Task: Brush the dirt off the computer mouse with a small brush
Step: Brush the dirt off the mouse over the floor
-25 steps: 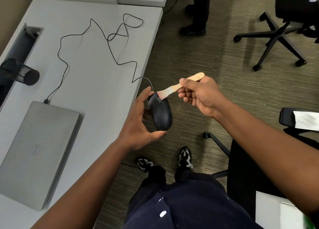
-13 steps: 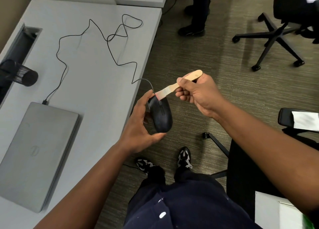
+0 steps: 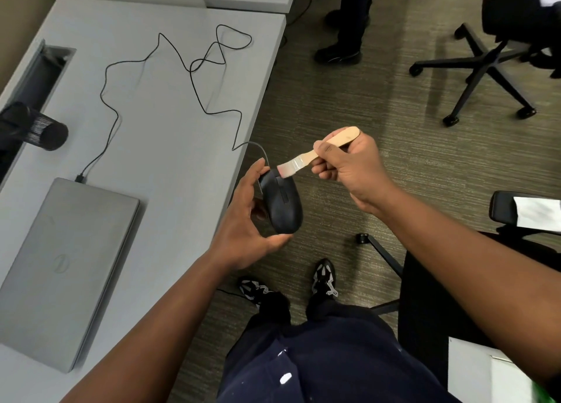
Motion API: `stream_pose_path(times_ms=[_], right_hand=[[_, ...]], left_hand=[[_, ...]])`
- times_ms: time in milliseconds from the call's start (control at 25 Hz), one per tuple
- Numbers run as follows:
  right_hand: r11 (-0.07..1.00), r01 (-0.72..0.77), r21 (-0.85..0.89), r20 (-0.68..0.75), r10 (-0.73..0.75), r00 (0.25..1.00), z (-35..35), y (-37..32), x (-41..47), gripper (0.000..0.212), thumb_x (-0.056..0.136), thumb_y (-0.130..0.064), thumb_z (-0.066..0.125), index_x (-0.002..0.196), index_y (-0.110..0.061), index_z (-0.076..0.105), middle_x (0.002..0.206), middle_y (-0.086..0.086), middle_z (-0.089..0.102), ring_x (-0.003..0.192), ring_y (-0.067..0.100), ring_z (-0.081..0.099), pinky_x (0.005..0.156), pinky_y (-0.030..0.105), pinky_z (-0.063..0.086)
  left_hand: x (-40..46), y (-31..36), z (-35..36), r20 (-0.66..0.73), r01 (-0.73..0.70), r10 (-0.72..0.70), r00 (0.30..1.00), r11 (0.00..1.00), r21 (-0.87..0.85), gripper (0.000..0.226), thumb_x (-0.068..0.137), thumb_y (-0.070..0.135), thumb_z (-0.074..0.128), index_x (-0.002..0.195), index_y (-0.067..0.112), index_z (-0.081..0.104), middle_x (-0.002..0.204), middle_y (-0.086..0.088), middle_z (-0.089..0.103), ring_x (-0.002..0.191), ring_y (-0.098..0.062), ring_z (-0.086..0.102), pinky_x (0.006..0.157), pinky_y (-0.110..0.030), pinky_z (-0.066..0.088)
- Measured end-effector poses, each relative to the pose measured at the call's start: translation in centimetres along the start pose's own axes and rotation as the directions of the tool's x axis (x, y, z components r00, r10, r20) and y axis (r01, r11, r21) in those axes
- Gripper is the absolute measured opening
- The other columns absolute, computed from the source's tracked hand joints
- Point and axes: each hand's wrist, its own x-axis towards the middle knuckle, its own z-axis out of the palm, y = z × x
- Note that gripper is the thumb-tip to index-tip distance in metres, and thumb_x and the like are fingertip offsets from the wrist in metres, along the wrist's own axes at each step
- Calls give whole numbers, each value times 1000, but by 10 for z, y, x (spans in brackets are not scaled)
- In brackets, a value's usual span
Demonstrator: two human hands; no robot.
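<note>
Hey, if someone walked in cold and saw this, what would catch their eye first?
First, the black computer mouse held in the left hand off the desk's edge, over the carpet. The right hand pinches a small wooden brush, its bristles touching the mouse's front end. Next, the mouse's thin black cable looping across the grey desk to a closed laptop at the left.

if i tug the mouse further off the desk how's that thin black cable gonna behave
The cable lies in loose loops and kinks on the desk, so it is probably floppy and would trail along. It looks thin, likely adding little weight to the mouse held in the left hand. Its far end seems plugged in by the laptop, so slack could run out and tug there.
</note>
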Motion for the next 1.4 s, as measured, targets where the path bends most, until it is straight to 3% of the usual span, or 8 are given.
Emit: stream_pose_path(times_ms=[160, 320, 440, 640, 840, 960, 1160, 1400], right_hand=[[987, 46, -154, -87, -60, 994, -8, 5, -3, 8, 98, -13, 69, 100, -7, 65, 78, 11, 74, 68, 19, 70, 62, 28, 56], [986, -78, 148, 44, 72, 996, -4, 5, -12, 4, 99, -10, 67, 98, -8, 63, 76, 11, 71, 68, 20, 68, 60, 25, 56], [978, -150, 147, 104, 136, 985, -2, 11, -16, 5, 99, -9, 67, 95, -9, 64, 75, 12, 71, 66, 19, 67, 58, 24, 55], [996, -74, 40, -2, 74, 997, -15, 10, -15, 6, 98, -7, 68, 95, -9, 64, 74, 11, 72, 66, 19, 67, 60, 25, 55], [970, -110, 217, 110, 88, 990, -6, 7, -20, 3, 99, -8, 66, 98, -8, 63, 76, 11, 71, 69, 19, 69, 62, 25, 56], [983, -117, 139, 135, 98, 986, -1, 10, -23, 5, 98, -8, 68, 99, -6, 64, 77, 12, 72, 68, 19, 69, 62, 26, 56], [998, -29, -49, -3, 29, 1000, -18, 5, -17, 6, 97, -7, 69, 97, -10, 63, 79, 13, 73, 68, 19, 69, 65, 30, 56], [976, -81, 202, 110, 59, 992, -6, 3, -22, 4, 99, -7, 66, 100, -8, 62, 78, 12, 71, 70, 20, 70, 63, 26, 57]], left_hand=[[-5, -5, 1, -8, 27, -27, 1000, 998, -48, 135, 65, 10, 100, 165, 40, 15, 163, 21, 31, 119, -13, 67, 88, -30, 62], [-5, -3, 1, -29, 30, -33, 999, 996, -81, 136, 65, 11, 100, 165, 40, 13, 162, 21, 33, 120, -14, 67, 91, -36, 63], [-3, 0, 0, -52, 20, -27, 998, 992, -123, 136, 64, 12, 100, 163, 47, 13, 161, 23, 34, 125, -17, 65, 93, -41, 63], [-6, -3, -1, -32, 37, -40, 999, 994, -100, 138, 65, 9, 101, 165, 44, 12, 163, 19, 32, 125, -16, 65, 96, -43, 62], [-3, 0, -2, -24, 37, -40, 999, 994, -101, 135, 65, 13, 100, 164, 45, 14, 163, 20, 33, 128, -17, 64, 96, -45, 63], [-2, 3, -3, -32, 36, -40, 999, 993, -112, 135, 64, 17, 99, 164, 45, 13, 163, 20, 33, 128, -17, 64, 96, -45, 63], [-3, 1, -6, -33, 51, -55, 998, 993, -111, 138, 64, 18, 102, 165, 43, 11, 161, 24, 33, 125, -12, 65, 98, -39, 61], [2, 2, -8, -36, 48, -52, 998, 991, -128, 135, 62, 26, 99, 165, 43, 13, 162, 25, 33, 129, -14, 63, 99, -38, 61]])
